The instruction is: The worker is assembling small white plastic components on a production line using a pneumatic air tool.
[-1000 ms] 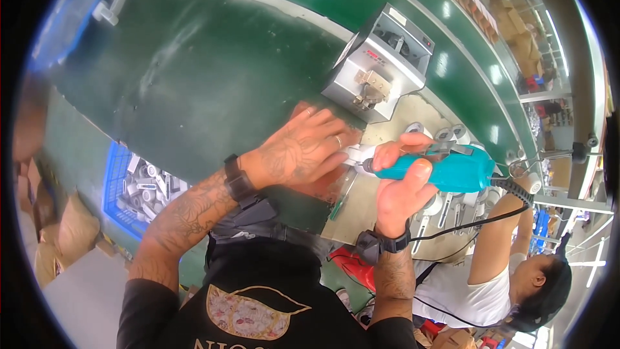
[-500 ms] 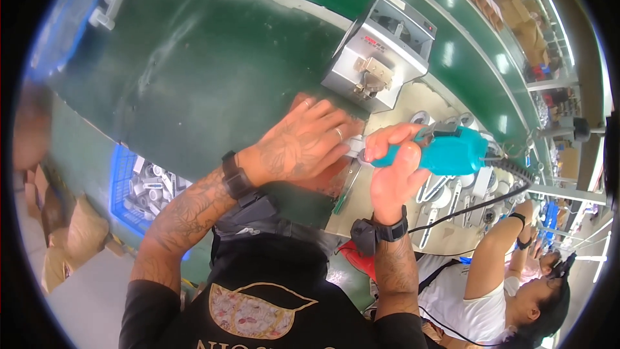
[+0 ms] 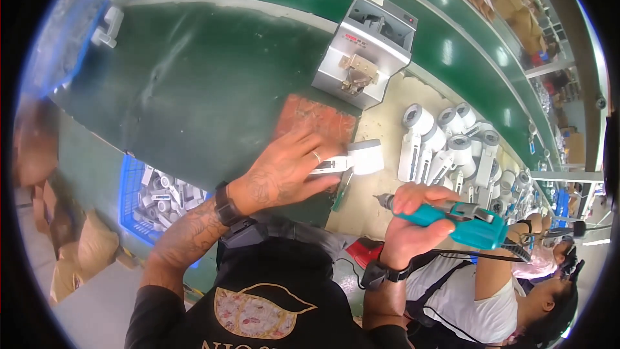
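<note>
My left hand (image 3: 284,167) is closed around the white handle of a handheld unit with a round, grey-rimmed head (image 3: 366,158). The unit lies at the edge of a reddish-brown pad (image 3: 316,115), its head sticking out past my fingers on the right. Gripped in my right hand (image 3: 416,223) is a teal electric screwdriver (image 3: 478,229), its bit pointing left and apart from the unit. Just below the unit's head lies a thin tool with a green handle (image 3: 342,195), partly beside my left fingers.
A silver screw feeder (image 3: 368,52) stands behind the pad. Several similar white units (image 3: 460,145) crowd the bench at right. A blue basket (image 3: 132,210) of white parts sits low at left. A co-worker (image 3: 478,291) is close on my right; the screwdriver's coiled cord (image 3: 518,252) runs that way.
My right hand has drawn the electric screwdriver away from the unit, rightward and toward me. My left hand has shifted slightly left, and the unit's round head now shows.
</note>
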The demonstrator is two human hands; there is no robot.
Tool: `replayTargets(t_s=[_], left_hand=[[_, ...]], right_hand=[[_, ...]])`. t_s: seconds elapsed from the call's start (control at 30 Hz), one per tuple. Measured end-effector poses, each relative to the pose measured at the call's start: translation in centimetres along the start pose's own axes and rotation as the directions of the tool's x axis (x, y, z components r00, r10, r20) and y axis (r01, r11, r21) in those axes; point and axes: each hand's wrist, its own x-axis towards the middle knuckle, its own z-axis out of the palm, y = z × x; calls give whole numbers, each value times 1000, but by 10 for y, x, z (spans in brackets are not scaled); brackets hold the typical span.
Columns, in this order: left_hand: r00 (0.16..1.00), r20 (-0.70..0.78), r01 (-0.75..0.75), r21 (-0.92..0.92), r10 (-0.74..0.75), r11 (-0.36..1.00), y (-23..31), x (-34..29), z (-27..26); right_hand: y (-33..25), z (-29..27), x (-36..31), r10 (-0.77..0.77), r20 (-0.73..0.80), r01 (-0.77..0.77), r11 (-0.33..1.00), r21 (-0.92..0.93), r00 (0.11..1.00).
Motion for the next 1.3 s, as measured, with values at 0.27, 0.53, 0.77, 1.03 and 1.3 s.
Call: replayTargets(t_s=[0.27,0.53,0.77,1.03,1.3], left_hand=[[1000,-15,-12,36,13,999,0,-5,4],[989,97,116,-83,-108,990,-8,-18,-30],[971,145,212,-162,-189,964,-27,-32,-37],[954,-108,269,-96,-278,958,-14,-42,-56],[652,-527,618,-47,-545,785,-66,-90,-103]], right_hand=[[8,-13,-24,36,113,-32,999,-41,993],[4,-4,-19,82,88,-71,990,-125,993],[3,0,-19,61,102,-46,988,-146,993],[6,-1,-24,76,83,-64,989,-130,994],[-6,-18,-23,27,83,-7,972,-235,996]])
